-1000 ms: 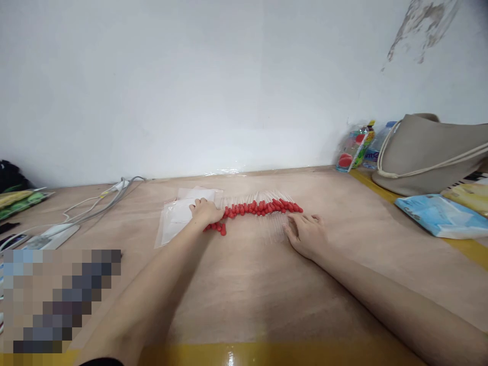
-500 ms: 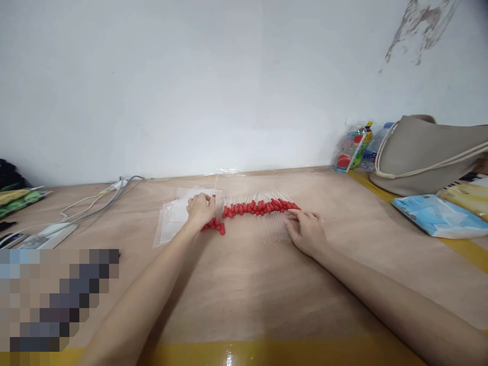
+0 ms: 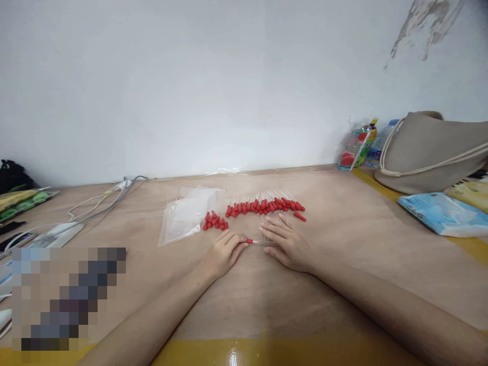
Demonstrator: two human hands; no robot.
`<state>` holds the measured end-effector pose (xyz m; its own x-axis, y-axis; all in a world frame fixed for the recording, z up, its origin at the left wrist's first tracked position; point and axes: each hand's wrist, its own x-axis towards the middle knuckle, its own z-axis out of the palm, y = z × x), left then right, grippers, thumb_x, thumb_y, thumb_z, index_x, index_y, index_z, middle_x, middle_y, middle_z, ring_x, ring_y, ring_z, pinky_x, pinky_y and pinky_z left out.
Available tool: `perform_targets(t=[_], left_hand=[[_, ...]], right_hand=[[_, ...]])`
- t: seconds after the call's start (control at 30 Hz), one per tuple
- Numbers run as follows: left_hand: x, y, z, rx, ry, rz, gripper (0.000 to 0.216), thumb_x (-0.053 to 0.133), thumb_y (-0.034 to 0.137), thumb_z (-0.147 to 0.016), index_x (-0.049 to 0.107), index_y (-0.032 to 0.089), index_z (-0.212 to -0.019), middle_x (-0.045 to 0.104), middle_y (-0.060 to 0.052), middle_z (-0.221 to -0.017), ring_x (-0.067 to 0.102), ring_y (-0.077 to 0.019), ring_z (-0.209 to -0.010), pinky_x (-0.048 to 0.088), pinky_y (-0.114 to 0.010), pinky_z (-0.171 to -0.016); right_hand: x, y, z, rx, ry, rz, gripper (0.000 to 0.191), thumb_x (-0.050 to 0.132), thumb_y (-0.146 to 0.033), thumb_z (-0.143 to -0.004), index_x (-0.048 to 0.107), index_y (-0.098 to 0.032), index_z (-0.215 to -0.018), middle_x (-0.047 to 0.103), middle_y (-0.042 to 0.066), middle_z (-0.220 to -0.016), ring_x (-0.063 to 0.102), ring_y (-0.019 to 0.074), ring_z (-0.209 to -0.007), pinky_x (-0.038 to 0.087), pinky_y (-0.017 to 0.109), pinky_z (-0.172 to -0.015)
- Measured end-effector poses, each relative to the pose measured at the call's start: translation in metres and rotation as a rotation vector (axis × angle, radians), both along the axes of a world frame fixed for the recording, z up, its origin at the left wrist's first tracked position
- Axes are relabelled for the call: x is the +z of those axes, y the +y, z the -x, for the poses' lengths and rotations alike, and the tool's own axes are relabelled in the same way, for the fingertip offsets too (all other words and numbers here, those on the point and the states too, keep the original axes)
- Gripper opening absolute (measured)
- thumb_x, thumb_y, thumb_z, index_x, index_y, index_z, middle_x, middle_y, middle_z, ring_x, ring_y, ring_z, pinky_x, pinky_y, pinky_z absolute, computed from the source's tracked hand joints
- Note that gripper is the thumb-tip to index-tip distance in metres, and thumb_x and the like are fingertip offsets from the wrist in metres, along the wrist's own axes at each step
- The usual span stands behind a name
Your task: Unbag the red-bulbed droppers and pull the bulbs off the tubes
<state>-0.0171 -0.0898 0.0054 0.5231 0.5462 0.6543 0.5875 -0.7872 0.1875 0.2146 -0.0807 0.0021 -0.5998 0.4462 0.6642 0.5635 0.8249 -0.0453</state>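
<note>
My left hand [image 3: 226,251] is closed in a pinch round the red bulb of a dropper [image 3: 263,242], whose clear tube points right. The tube's far end reaches between the thumb and fingers of my right hand [image 3: 290,244]. That hand has its fingers stretched out and lies over loose clear tubes [image 3: 281,217], partly hiding them. Behind my hands is a row of droppers with red bulbs [image 3: 263,205], their clear stems pointing to the wall. A heap of loose red bulbs [image 3: 215,222] lies beyond my left hand. One single red bulb [image 3: 300,217] lies beyond my right hand.
Clear plastic bags [image 3: 186,216] lie at the left of the heap. Cables and a power strip [image 3: 63,234] are farther left. On the right are a blue packet [image 3: 434,212], a grey bag [image 3: 430,152] and bottles [image 3: 356,147]. A white wall [image 3: 229,86] borders the back.
My left hand has come from above the plastic bags towards me and right, with the dropper turned from upright to lying sideways. My right hand has moved left and nearer, uncovering the single red bulb.
</note>
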Motion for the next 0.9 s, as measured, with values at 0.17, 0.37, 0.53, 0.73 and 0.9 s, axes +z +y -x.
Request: perform_targets(t=[0.17, 0.37, 0.53, 0.73, 0.9], left_hand=[[0.001, -0.001, -0.002, -0.056, -0.007, -0.046, 0.010, 0.053, 0.014, -0.082, 0.054, 0.018, -0.092, 0.063, -0.004, -0.087, 0.057, -0.0139, -0.080, 0.048, -0.028, -0.074], [0.003, -0.001, -0.008, -0.038, 0.067, -0.049, 0.031, 0.059, 0.026, -0.080, 0.053, 0.019, -0.109, 0.062, -0.007, -0.104, 0.054, -0.0198, -0.099, 0.044, -0.037, -0.086], [0.002, 0.000, -0.014, -0.060, 0.061, -0.078, 0.018, 0.052, 0.021, -0.084, 0.058, 0.019, -0.100, 0.066, -0.004, -0.095, 0.056, -0.0173, -0.095, 0.045, -0.034, -0.082], [0.007, -0.004, -0.015, -0.061, 0.147, -0.089, 0.013, 0.050, 0.019, -0.084, 0.058, 0.015, -0.093, 0.066, -0.006, -0.093, 0.056, -0.0183, -0.095, 0.044, -0.036, -0.085], [0.009, -0.006, -0.014, -0.054, 0.205, -0.099, 0.012, 0.049, 0.018, -0.084, 0.057, 0.016, -0.093, 0.066, -0.004, -0.092, 0.056, -0.0173, -0.095, 0.038, -0.039, -0.094]], right_hand=[[-0.004, 0.002, 0.007, 0.036, 0.019, 0.018, 0.027, 0.046, -0.028, -0.087, 0.058, -0.018, -0.109, 0.063, 0.004, -0.109, 0.045, 0.0218, -0.118, 0.026, 0.049, -0.105], [-0.007, 0.004, 0.008, 0.098, 0.026, 0.053, 0.026, 0.046, -0.023, -0.087, 0.058, -0.021, -0.110, 0.064, 0.002, -0.109, 0.046, 0.0203, -0.118, 0.029, 0.048, -0.104], [-0.006, 0.003, 0.009, 0.143, 0.033, 0.068, 0.024, 0.048, -0.023, -0.086, 0.059, -0.020, -0.107, 0.066, 0.003, -0.104, 0.048, 0.0196, -0.116, 0.026, 0.048, -0.106], [-0.007, 0.003, 0.011, 0.216, 0.100, 0.023, 0.021, 0.047, -0.017, -0.086, 0.060, -0.017, -0.102, 0.068, 0.002, -0.098, 0.053, 0.0160, -0.110, 0.028, 0.042, -0.107], [-0.007, 0.002, 0.010, 0.233, 0.102, -0.024, 0.017, 0.048, -0.016, -0.085, 0.061, -0.017, -0.096, 0.069, 0.002, -0.094, 0.057, 0.0157, -0.105, 0.030, 0.041, -0.106]])
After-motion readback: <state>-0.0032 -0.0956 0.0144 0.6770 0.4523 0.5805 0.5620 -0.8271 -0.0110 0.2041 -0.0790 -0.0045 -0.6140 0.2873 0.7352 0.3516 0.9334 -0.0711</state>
